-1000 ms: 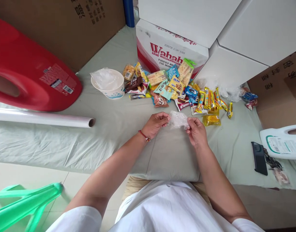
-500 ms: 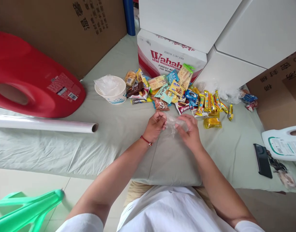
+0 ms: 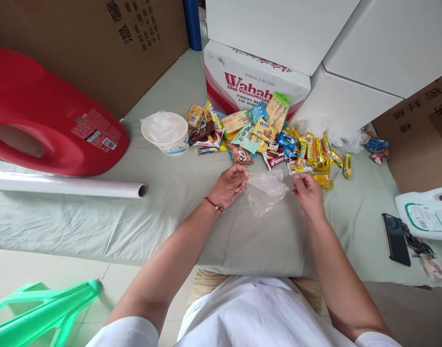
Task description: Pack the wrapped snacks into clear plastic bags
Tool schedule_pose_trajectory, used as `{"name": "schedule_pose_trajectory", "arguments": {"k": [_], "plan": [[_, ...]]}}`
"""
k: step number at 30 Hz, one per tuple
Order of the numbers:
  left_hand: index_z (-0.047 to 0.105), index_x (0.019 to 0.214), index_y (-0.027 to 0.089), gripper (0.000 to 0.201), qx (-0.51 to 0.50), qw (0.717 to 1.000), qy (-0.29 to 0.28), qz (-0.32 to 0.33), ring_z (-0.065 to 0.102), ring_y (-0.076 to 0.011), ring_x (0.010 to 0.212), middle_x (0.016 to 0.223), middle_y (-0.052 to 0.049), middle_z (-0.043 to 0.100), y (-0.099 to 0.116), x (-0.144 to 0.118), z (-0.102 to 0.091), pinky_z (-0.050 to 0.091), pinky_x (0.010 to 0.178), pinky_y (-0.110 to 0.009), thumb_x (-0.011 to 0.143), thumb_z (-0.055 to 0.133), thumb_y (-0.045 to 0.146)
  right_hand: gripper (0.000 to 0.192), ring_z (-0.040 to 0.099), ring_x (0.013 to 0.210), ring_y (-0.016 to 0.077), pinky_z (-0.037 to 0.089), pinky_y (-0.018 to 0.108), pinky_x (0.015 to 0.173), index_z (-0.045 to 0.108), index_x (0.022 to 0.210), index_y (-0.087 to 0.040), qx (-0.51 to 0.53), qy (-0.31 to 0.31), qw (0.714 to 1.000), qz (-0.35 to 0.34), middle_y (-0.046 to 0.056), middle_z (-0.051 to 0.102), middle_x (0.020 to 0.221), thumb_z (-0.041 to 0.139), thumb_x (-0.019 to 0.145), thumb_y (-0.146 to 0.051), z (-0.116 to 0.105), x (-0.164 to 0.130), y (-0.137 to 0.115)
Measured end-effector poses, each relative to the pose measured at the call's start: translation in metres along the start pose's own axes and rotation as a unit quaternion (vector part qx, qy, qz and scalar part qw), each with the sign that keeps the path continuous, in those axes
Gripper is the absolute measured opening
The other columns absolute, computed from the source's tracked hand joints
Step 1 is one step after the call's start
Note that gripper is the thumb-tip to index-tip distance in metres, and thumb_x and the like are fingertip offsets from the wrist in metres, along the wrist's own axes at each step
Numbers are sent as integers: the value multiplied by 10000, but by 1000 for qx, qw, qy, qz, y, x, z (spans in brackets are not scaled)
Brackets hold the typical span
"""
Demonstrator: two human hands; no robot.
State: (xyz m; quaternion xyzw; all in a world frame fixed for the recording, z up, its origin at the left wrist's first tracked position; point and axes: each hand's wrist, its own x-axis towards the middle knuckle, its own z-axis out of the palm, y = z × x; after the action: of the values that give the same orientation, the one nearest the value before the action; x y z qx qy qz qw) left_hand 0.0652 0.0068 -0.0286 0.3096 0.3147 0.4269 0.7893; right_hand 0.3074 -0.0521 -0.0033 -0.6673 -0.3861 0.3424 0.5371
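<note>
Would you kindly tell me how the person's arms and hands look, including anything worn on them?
Both the left hand and right hand are ungloved. The left wrist wears a thin red bracelet with small pale beading; nothing shows on the right. Short white sleeves leave the forearms bare.

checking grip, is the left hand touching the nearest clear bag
Touching: the head view shows the left hand pinching the clear bag at its edge.

There is one held bag (image 3: 267,190), two jugs (image 3: 58,106), one phone (image 3: 396,239).
</note>
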Motion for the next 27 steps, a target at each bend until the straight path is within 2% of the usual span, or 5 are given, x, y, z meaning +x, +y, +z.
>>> {"name": "schedule_pose_trajectory", "arguments": {"k": [2, 5, 8, 17, 27], "plan": [[575, 841, 186, 511, 11, 1000, 7, 0, 304, -3, 404, 563, 101, 508, -3, 1, 0, 319, 461, -181, 621, 938, 470, 294, 505, 654, 121, 457, 234, 573, 689, 896, -237, -47, 14, 993, -104, -5, 614, 807, 733, 840, -522, 1, -5, -7], [577, 859, 190, 511, 24, 1000, 13, 1, 303, -4, 404, 557, 107, 506, -6, 2, 0, 348, 474, -181, 629, 930, 479, 292, 524, 673, 121, 467, 264, 612, 719, 1087, -282, -130, -141, 966, -172, 32, 653, 1068, 768, 832, -417, 16, -18, -19], [570, 865, 193, 530, 26, 999, 25, -1, 298, -8, 407, 538, 114, 483, -6, 2, 1, 318, 455, -169, 620, 933, 491, 236, 508, 620, 120, 457, 286, 630, 740, 1061, -284, -174, -241, 939, -172, 29, 672, 1015, 748, 832, -337, 41, -28, -18], [610, 922, 191, 567, 14, 999, 35, -1, 266, -13, 437, 558, 124, 446, 1, 4, -3, 290, 453, -173, 564, 968, 447, 243, 355, 520, 91, 265, 223, 437, 684, 866, -247, 104, -89, 989, 46, -47, 540, 690, 799, 756, -430, 43, -23, -6], [671, 771, 167, 448, 118, 992, 24, 28, 529, -86, 633, 722, 23, 627, -12, 2, -2, 421, 572, -210, 611, 921, 501, 297, 367, 490, 41, 230, 161, 392, 668, 866, -218, 174, -97, 977, 75, -37, 612, 758, 861, 727, -397, 28, -29, -11]]}}
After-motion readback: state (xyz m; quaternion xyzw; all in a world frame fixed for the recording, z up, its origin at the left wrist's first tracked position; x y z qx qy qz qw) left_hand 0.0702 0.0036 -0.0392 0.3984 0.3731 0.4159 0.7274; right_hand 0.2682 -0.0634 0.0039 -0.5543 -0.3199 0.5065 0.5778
